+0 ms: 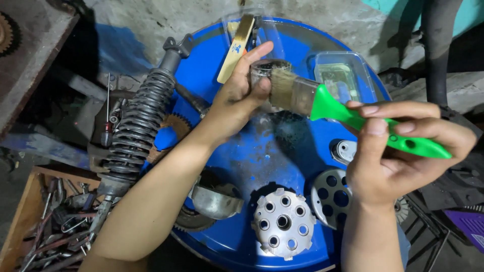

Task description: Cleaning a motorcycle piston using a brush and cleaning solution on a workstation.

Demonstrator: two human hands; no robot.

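Observation:
My left hand (241, 93) holds a small round metal part (264, 68) up over the blue drum top (272, 156). My right hand (398, 151) grips the green handle of a paintbrush (327, 103). The brush's tan bristles press against the metal part beside my left thumb. Both hands hover above the drum, apart from the pieces lying on it.
On the drum lie a silver clutch hub with holes (282, 221), a perforated round plate (333, 194), a metal cup-shaped piece (214, 201) and a clear plastic tub (343, 75). A black shock absorber spring (136, 126) leans at the left. A wooden box of tools (55, 221) sits lower left.

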